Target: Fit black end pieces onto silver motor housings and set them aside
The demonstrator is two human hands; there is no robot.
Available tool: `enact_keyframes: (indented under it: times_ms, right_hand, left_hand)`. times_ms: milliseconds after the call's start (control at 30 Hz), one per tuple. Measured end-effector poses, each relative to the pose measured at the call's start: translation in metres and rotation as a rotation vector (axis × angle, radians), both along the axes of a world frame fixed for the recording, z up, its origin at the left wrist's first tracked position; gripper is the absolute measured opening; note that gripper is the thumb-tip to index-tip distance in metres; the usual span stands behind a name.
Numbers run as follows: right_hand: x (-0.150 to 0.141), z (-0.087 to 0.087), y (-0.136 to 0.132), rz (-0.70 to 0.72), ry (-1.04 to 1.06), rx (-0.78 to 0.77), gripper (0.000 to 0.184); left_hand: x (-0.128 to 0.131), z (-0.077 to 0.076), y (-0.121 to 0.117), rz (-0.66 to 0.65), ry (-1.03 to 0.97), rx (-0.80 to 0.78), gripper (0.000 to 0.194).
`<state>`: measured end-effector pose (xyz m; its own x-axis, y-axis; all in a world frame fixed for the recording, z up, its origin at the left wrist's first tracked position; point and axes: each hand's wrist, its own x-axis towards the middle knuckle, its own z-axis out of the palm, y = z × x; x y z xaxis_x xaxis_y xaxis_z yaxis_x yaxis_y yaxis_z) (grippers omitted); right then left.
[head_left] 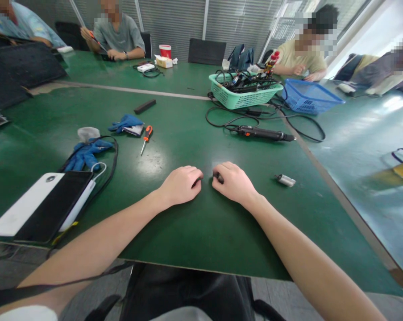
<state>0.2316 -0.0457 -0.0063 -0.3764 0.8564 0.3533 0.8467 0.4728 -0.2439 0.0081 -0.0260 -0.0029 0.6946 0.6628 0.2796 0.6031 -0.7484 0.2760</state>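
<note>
My left hand [183, 184] and my right hand [233, 182] rest side by side on the green table [194, 227], knuckles up and fingers curled under. The fingertips of both hands nearly meet. A small dark item shows at the right hand's fingertips; I cannot make out what it is. The left hand's curled fingers hide whatever may be in them. A small silver cylinder [285, 180] lies on the table to the right of my right hand.
A phone and a white power bank [43, 205] lie at the left, with blue gloves [87, 154], an orange-handled screwdriver [146, 138] and an electric screwdriver [263, 133] further back. A green basket [244, 91] and a blue basket [310, 96] stand behind. Several people sit around the far side.
</note>
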Motion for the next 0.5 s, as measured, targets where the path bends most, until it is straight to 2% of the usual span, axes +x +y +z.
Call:
enact_keyframes:
  times_ms: [200,333,500]
  right_hand:
    - [0.037,-0.001,0.009,-0.042,-0.019,0.008,0.007]
    - [0.073,0.0,0.005,-0.075,-0.08,0.0,0.007]
    - [0.113,-0.005,-0.007,-0.184,-0.236,0.009,0.007]
  left_hand:
    - [-0.001,0.0,0.0,0.003,-0.005,-0.003,0.013]
    - [-0.001,0.0,0.0,-0.004,-0.004,-0.006,0.014]
    - [-0.001,0.0,0.0,-0.001,-0.006,-0.01,0.015]
